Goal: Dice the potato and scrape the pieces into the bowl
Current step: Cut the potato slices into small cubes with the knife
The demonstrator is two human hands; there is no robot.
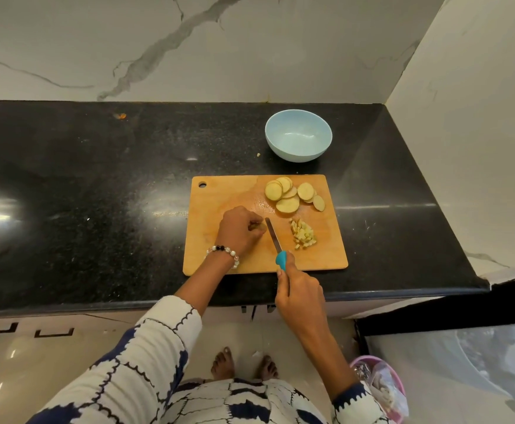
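Left hand [240,231]: curled on the cutting board [219,203], contents hidden.
Right hand [299,293]: clamped on knife [276,240].
Potato dice [303,234]: right of blade.
Bowl [298,135]: beyond potato slices [293,194].

Orange-tan cutting board [219,209] is sitting on the speckled black counter [97,179], pale blue bowl [298,135] behind it, teal-handled knife [276,243], pale yellow potato slices [290,194].

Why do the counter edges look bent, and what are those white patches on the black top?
Head view: the wide-angle lens bows the countertop edges; the white patches are glare from lights off its polished surface, strongest at far left. The cutting board, bowl and potato slices look evenly lit and fairly sharp.
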